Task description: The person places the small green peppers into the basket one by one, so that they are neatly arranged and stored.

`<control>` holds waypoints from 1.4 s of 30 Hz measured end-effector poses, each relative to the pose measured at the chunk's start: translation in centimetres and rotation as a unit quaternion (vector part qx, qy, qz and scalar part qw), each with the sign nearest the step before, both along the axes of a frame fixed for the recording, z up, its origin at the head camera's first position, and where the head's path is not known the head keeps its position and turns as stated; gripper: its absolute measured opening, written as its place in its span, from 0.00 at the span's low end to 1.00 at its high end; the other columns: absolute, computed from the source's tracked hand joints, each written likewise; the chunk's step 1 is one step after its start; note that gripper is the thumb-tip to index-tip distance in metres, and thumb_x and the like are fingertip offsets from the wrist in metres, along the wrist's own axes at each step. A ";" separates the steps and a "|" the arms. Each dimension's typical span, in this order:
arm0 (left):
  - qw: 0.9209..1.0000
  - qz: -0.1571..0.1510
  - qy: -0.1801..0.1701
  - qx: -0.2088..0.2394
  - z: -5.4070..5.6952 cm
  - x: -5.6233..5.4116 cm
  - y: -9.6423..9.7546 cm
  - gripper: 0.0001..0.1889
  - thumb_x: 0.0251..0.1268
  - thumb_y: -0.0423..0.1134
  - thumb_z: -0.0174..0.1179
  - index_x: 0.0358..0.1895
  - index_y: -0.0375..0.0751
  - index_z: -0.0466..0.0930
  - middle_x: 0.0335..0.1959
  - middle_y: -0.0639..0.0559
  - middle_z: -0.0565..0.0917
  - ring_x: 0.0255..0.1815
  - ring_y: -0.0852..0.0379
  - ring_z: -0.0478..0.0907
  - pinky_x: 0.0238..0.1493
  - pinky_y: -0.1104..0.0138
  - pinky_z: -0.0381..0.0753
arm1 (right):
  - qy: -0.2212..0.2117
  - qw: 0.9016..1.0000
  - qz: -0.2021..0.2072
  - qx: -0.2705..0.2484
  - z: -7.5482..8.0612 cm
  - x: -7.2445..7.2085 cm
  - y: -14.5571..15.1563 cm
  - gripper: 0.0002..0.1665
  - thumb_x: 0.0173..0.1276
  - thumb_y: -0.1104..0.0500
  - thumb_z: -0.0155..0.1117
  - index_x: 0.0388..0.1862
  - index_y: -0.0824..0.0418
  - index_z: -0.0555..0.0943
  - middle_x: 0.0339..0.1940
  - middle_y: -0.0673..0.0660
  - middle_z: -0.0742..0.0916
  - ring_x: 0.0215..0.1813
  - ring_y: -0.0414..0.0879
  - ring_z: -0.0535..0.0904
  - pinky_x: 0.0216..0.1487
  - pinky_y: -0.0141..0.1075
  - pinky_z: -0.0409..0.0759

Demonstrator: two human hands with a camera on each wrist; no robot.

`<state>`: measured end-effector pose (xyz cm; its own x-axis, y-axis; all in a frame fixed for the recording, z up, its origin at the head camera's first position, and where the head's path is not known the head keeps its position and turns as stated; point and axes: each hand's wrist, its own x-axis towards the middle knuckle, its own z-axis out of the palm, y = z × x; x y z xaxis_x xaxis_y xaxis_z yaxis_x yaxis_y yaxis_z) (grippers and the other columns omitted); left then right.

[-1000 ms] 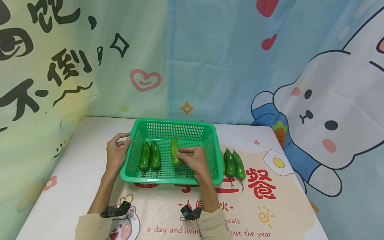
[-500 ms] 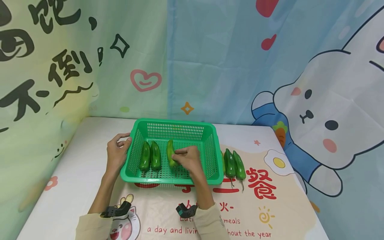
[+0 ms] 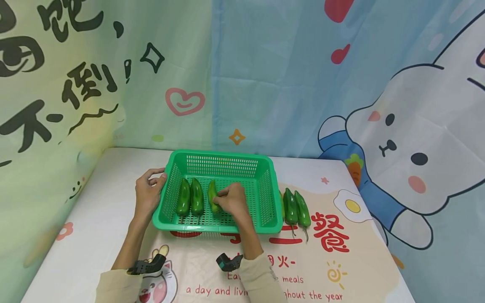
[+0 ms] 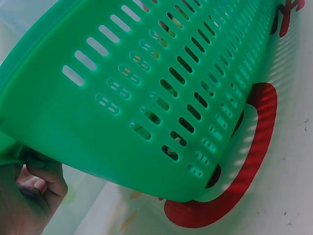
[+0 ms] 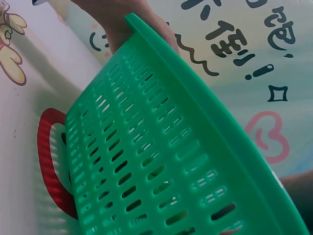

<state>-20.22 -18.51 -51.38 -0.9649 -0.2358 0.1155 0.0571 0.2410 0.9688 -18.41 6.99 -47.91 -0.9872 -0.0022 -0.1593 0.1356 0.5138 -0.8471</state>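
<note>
A green plastic basket [image 3: 216, 229] with slotted walls stands on the table. My left hand [image 3: 147, 194] grips its left rim; in the left wrist view the fingers curl under the edge of the basket [image 4: 93, 132]. Inside, my right hand [image 3: 234, 201] pinches a light green chili pepper [image 3: 212, 194] near its lower half, thumb and index finger on its right side. Two darker green peppers, the left one [image 3: 183, 198] and the right one [image 3: 196, 197], lie side by side in the basket's left part. The basket wall [image 5: 146, 132] hides most of the right hand in the right wrist view.
Right of the basket, several green peppers [image 3: 290, 207] lie on the table [image 3: 356, 261], one partly hidden by the basket's wall. The table cover is printed with red characters and cartoons. A cartoon-printed cloth [image 3: 257, 92] hangs behind.
My right hand has moved left inside the basket, bringing the light green pepper closer to the two darker ones. The left hand has stayed on the rim.
</note>
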 end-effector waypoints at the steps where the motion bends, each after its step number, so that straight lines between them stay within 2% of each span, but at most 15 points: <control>1: 1.000 0.002 -0.001 0.001 0.0 0.0 0.0 0.18 0.86 0.39 0.58 0.67 0.31 0.82 0.30 0.43 0.91 0.21 0.68 0.84 0.25 0.73 0.85 | -0.002 1.000 0.002 0.007 0.0 0.0 -0.2 0.15 0.68 0.68 0.78 0.51 0.75 0.91 0.50 0.73 0.93 0.55 0.66 0.90 0.50 0.52 0.93; 7: 1.000 0.004 -0.001 -0.003 0.1 0.3 -0.1 0.18 0.86 0.39 0.58 0.67 0.31 0.82 0.31 0.39 0.91 0.21 0.69 0.84 0.25 0.73 0.84 | -0.010 0.999 0.001 0.042 0.2 -0.2 -0.9 0.16 0.67 0.68 0.79 0.51 0.75 0.90 0.52 0.71 0.92 0.59 0.66 0.88 0.54 0.52 0.92; 12: 1.000 0.003 0.001 -0.004 0.2 0.4 -0.3 0.19 0.87 0.39 0.58 0.67 0.30 0.81 0.32 0.39 0.91 0.21 0.69 0.84 0.25 0.73 0.85 | -0.007 0.998 0.015 0.063 0.3 -0.2 -1.4 0.17 0.67 0.68 0.79 0.51 0.78 0.89 0.53 0.73 0.92 0.59 0.68 0.88 0.53 0.52 0.93; 15: 1.000 0.002 -0.001 -0.001 0.2 0.5 -0.3 0.19 0.86 0.40 0.58 0.67 0.30 0.82 0.32 0.37 0.91 0.21 0.68 0.85 0.25 0.73 0.85 | -0.001 0.997 0.026 0.066 -0.3 -0.6 -1.5 0.17 0.65 0.69 0.80 0.49 0.79 0.89 0.53 0.74 0.92 0.58 0.69 0.88 0.51 0.52 0.93; 17: 1.000 0.001 -0.001 0.000 0.2 0.5 -0.4 0.19 0.86 0.40 0.58 0.67 0.31 0.82 0.33 0.35 0.91 0.21 0.67 0.85 0.25 0.73 0.85 | 0.009 0.996 0.030 0.078 -1.8 -1.6 -1.4 0.15 0.62 0.68 0.81 0.45 0.77 0.91 0.49 0.73 0.93 0.53 0.65 0.90 0.44 0.48 0.93; 19: 1.000 0.002 -0.002 0.001 0.1 0.4 -0.4 0.18 0.86 0.40 0.58 0.67 0.32 0.82 0.35 0.32 0.90 0.22 0.67 0.85 0.26 0.72 0.85 | 0.012 0.995 0.037 0.087 -4.4 -3.0 -1.3 0.09 0.62 0.67 0.81 0.36 0.74 0.93 0.39 0.67 0.94 0.40 0.54 0.89 0.34 0.42 0.89; 20: 1.000 0.002 -0.002 0.002 0.1 0.4 -0.4 0.18 0.86 0.40 0.58 0.67 0.32 0.82 0.35 0.30 0.90 0.22 0.66 0.85 0.26 0.72 0.85 | 0.014 0.995 0.041 0.093 -5.7 -3.8 -1.3 0.07 0.61 0.66 0.80 0.29 0.70 0.92 0.31 0.62 0.92 0.32 0.48 0.84 0.27 0.39 0.84; 21: 1.000 0.002 -0.002 0.002 0.0 0.4 -0.4 0.18 0.86 0.40 0.58 0.67 0.32 0.82 0.36 0.29 0.90 0.22 0.66 0.85 0.26 0.72 0.85 | 0.015 0.994 0.041 0.100 -6.9 -4.5 -1.3 0.07 0.61 0.65 0.81 0.26 0.67 0.92 0.28 0.58 0.91 0.29 0.43 0.78 0.24 0.37 0.80; 23: 1.000 0.001 -0.001 0.002 0.1 0.4 -0.5 0.19 0.87 0.40 0.58 0.67 0.32 0.82 0.36 0.28 0.90 0.21 0.66 0.85 0.26 0.72 0.85 | 0.001 0.993 0.043 0.109 -8.7 -5.8 -1.4 0.17 0.61 0.64 0.79 0.14 0.59 0.83 0.16 0.50 0.77 0.22 0.41 0.63 0.19 0.36 0.68; 24: 1.000 0.000 0.000 0.001 0.1 0.3 -0.5 0.19 0.87 0.40 0.58 0.68 0.32 0.82 0.36 0.28 0.90 0.21 0.66 0.85 0.25 0.72 0.85 | -0.011 0.993 0.045 0.106 -9.0 -6.2 -1.5 0.22 0.61 0.65 0.78 0.12 0.56 0.78 0.15 0.48 0.70 0.21 0.41 0.58 0.18 0.37 0.65; 25: 1.000 -0.001 0.000 0.001 0.0 0.3 -0.5 0.19 0.87 0.40 0.57 0.68 0.32 0.82 0.36 0.28 0.90 0.21 0.66 0.85 0.26 0.72 0.85 | -0.021 0.993 0.045 0.112 -9.0 -6.5 -1.7 0.27 0.61 0.65 0.78 0.10 0.53 0.72 0.15 0.46 0.65 0.20 0.40 0.55 0.17 0.36 0.62; 28: 1.000 -0.005 0.002 0.003 0.1 0.0 -0.4 0.19 0.87 0.40 0.57 0.68 0.31 0.81 0.38 0.26 0.90 0.21 0.67 0.85 0.26 0.72 0.85 | -0.040 0.991 0.042 0.118 -8.5 -7.0 -2.3 0.32 0.58 0.69 0.73 0.10 0.49 0.62 0.14 0.46 0.58 0.18 0.41 0.52 0.15 0.35 0.60; 30: 1.000 -0.008 0.002 0.007 0.0 -0.1 -0.4 0.19 0.87 0.40 0.57 0.67 0.31 0.82 0.39 0.24 0.89 0.22 0.67 0.86 0.26 0.71 0.86 | -0.032 0.991 0.036 0.124 -8.2 -7.1 -2.7 0.30 0.55 0.72 0.69 0.13 0.49 0.60 0.16 0.46 0.58 0.18 0.42 0.55 0.15 0.34 0.62; 36: 1.000 -0.011 0.003 0.008 0.0 -0.2 -0.2 0.18 0.87 0.40 0.57 0.67 0.31 0.82 0.38 0.24 0.89 0.23 0.65 0.86 0.27 0.72 0.86 | -0.018 0.989 0.036 0.145 -8.2 -7.6 -3.6 0.23 0.54 0.74 0.65 0.19 0.53 0.64 0.20 0.50 0.64 0.21 0.45 0.63 0.16 0.35 0.67; 42: 1.000 -0.012 0.003 0.007 0.2 -0.2 -0.3 0.19 0.87 0.40 0.58 0.68 0.31 0.82 0.35 0.29 0.90 0.22 0.65 0.86 0.27 0.72 0.86 | -0.018 0.988 0.051 0.143 -8.4 -7.6 -3.5 0.21 0.56 0.75 0.65 0.20 0.53 0.67 0.18 0.49 0.65 0.20 0.44 0.63 0.15 0.34 0.69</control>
<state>-20.42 -18.84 -51.22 -0.9694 -0.2148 0.1187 0.0688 0.2267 0.9715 -26.01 3.54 -56.34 -0.9779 -0.0519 -0.2023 0.0974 0.7437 -0.6614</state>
